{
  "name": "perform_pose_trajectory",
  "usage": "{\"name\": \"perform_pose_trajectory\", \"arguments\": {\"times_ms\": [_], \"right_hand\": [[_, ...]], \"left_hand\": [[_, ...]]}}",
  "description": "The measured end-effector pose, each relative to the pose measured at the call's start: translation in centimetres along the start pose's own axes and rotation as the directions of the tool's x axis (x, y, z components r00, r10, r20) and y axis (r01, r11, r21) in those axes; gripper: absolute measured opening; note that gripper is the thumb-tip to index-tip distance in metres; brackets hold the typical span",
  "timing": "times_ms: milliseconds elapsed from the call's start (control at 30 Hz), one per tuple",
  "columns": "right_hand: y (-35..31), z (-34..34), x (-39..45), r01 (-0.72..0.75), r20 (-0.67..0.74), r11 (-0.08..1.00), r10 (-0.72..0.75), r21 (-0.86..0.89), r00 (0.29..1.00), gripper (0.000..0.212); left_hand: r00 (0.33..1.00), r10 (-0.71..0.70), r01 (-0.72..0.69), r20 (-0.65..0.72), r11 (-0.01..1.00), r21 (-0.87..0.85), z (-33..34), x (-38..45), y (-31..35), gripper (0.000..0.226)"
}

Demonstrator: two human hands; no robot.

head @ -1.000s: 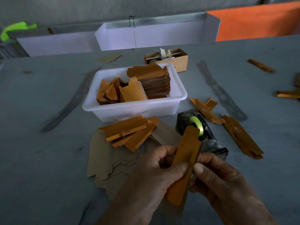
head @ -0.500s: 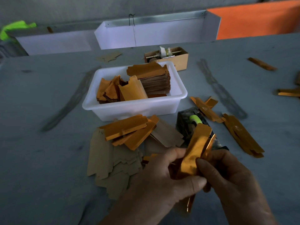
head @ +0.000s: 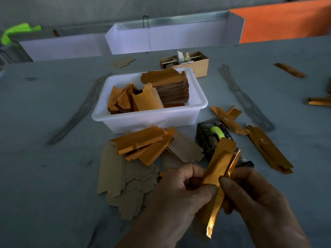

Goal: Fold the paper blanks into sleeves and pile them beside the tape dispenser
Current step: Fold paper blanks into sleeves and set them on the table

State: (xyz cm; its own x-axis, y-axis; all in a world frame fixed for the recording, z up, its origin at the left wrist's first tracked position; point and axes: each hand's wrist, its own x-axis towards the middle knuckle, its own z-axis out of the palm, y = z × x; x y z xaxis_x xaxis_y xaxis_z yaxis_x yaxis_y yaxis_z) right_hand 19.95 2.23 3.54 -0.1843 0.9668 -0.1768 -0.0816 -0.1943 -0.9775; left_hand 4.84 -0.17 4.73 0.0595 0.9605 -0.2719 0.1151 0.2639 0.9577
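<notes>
As both thumbs pinch it, the gold paper blank [head: 217,169], flat a second ago, now bows into a half-formed sleeve, one flap lifting; left hand [head: 180,192] and right hand [head: 254,197] grip it above the table [head: 44,176], just before the tape dispenser [head: 213,138]; taping likely follows. Finished sleeves [head: 268,147] lie beside the dispenser; no writing is legible

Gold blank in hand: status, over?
Left hand and right hand both pinching the gold blank, half folded, held above the table. Tape dispenser just behind it. Folded sleeves piled on dispenser's right. Nothing in the way.
</notes>
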Motion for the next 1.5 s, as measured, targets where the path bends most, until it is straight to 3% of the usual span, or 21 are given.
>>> {"name": "perform_pose_trajectory", "arguments": {"times_ms": [100,167,267,567,667,767,867,1000,1200,1333,1433,1500], "right_hand": [[-0.3,0.0,0.0,-0.047,0.045,0.999,0.047,-0.006,0.998,0.016],[-0.4,-0.1,0.0,-0.013,0.031,0.999,0.014,-0.036,0.999,0.005],[-0.2,-0.2,-0.2,0.047,-0.008,0.991,-0.048,-0.126,0.999,0.013],[-0.9,-0.5,0.0,-0.073,0.073,0.991,0.082,-0.117,0.994,0.036],[-1.3,-2.0,0.7,0.089,-0.033,0.951,-0.104,-0.295,0.994,0.033],[-2.1,-4.9,2.2,0.121,-0.256,0.867,-0.272,-0.484,0.927,0.004],[-2.2,-6.3,4.2,0.013,-0.25,0.834,-0.18,-0.552,0.951,0.008],[-2.1,-5.8,5.7,-0.079,-0.071,0.813,0.047,-0.576,0.996,0.017],[-1.1,-5.6,6.2,-0.115,-0.01,0.817,0.132,-0.566,0.991,0.011],[-0.8,-5.5,6.1,-0.105,-0.036,0.831,0.102,-0.546,0.994,0.009],[-0.5,-4.6,5.8,0.021,-0.087,0.818,-0.087,-0.574,0.992,0.007],[-0.6,-4.1,5.6,0.09,-0.127,0.874,-0.17,-0.478,0.977,0.007]], "left_hand": [[1.0,-0.016,0.016,0.001,0.999,0.042,0.0,-0.1,0.1,0.002],[0.998,-0.054,0.053,0.027,0.998,0.019,0.1,-0.1,0.1,0.011],[0.992,-0.115,0.118,0.051,0.991,-0.063,0.3,0.1,-0.3,0.033],[0.99,-0.142,0.14,-0.009,0.982,-0.128,0.3,0.4,-0.8,0.039],[0.992,-0.114,0.104,-0.052,0.98,-0.172,0.2,0.4,-0.8,0.043],[0.985,-0.118,0.088,-0.127,0.971,-0.223,-0.3,0.5,-1.2,0.045],[0.981,-0.129,0.089,-0.148,0.963,-0.253,-0.5,0.5,-1.3,0.041],[0.98,-0.137,0.098,-0.141,0.962,-0.255,-0.3,0.7,-1.2,0.038],[0.973,-0.175,0.126,-0.15,0.948,-0.291,-0.1,1.2,-1.3,0.034],[0.969,-0.191,0.137,-0.157,0.943,-0.303,0.1,1.5,-1.3,0.032],[0.968,-0.196,0.145,-0.156,0.947,-0.288,0.3,1.5,-1.2,0.035],[0.968,-0.194,0.143,-0.158,0.948,-0.284,0.4,1.5,-1.1,0.032]]}}
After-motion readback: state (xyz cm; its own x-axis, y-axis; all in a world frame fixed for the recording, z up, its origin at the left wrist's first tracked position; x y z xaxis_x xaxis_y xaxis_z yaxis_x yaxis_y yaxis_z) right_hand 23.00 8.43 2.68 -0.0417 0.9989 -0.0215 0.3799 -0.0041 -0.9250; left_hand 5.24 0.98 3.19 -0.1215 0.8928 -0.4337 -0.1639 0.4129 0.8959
